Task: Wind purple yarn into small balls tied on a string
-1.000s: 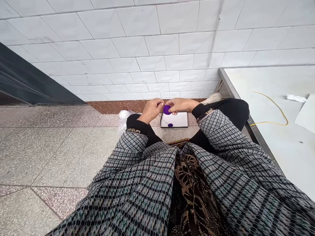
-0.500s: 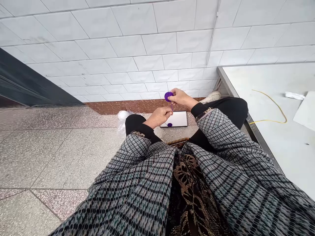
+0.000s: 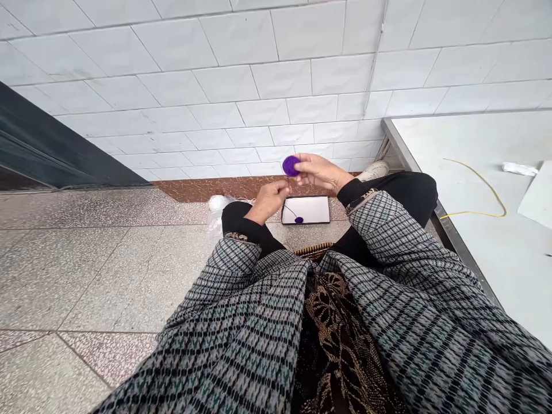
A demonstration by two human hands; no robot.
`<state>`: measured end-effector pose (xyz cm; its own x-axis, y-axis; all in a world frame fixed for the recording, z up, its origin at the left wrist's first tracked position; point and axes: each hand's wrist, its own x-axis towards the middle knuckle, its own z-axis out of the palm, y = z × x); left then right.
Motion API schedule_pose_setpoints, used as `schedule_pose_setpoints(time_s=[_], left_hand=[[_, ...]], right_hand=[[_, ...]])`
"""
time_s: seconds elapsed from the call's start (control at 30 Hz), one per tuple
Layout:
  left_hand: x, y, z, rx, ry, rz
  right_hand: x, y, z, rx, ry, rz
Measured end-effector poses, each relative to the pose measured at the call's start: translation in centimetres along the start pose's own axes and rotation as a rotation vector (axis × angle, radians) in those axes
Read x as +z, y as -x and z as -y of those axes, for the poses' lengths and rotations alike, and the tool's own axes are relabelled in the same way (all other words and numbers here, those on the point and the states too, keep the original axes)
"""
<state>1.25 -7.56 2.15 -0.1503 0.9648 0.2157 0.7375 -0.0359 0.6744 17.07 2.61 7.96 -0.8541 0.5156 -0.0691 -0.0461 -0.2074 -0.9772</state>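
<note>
My right hand (image 3: pixel 318 171) is closed on a ball of purple yarn (image 3: pixel 290 165), with the round face of the ball toward the left. Lower and to the left, my left hand (image 3: pixel 271 200) pinches the purple strand that hangs from that ball. From the left hand the strand runs down to a smaller purple yarn ball (image 3: pixel 299 220). That smaller ball lies at the near edge of a shallow white tray with a dark rim (image 3: pixel 329 210), on the floor below my hands.
White yarn in clear plastic (image 3: pixel 217 203) lies on the floor by my left knee. A white table (image 3: pixel 470 253) with a metal edge stands at right, bearing a yellow cord (image 3: pixel 489 179) and a white wrapped item (image 3: pixel 518 168). The tiled wall (image 3: pixel 293 80) rises in front.
The held yarn ball has turned and shifted slightly left. My left hand has moved left, and the strand down to the small ball now shows more clearly.
</note>
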Motion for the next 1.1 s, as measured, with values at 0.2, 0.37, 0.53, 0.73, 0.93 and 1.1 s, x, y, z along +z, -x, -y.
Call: schedule_pose_setpoints(time_s=[0.2, 0.37, 0.53, 0.73, 0.93, 1.1], left_hand=[[0.4, 0.8, -2.2, 0.275, -0.122, 0.239], [-2.6, 0.6, -2.2, 0.201, -0.164, -0.031], [-3.2, 0.1, -0.3, 0.045, -0.111, -0.192], [-0.3, 0.5, -0.3, -0.037, -0.026, -0.063], [-0.2, 0.9, -1.8, 0.195, -0.094, 0.126], [-3.0, 0.2, -1.5, 0.156, -0.131, -0.123]], right_hand=[[-0.9, -1.4, -1.1, 0.0, 0.462, -0.281], [-0.9, -0.5, -1.6, 0.12, 0.737, 0.183], [0.0, 0.9, -0.4, 0.127, 0.353, 0.34], [0.9, 0.5, 0.5, 0.087, 0.102, 0.079], [0.5, -0.6, 0.0, 0.046, 0.579, -0.256], [0.4, -0.1, -0.5, 0.136, 0.761, 0.002]])
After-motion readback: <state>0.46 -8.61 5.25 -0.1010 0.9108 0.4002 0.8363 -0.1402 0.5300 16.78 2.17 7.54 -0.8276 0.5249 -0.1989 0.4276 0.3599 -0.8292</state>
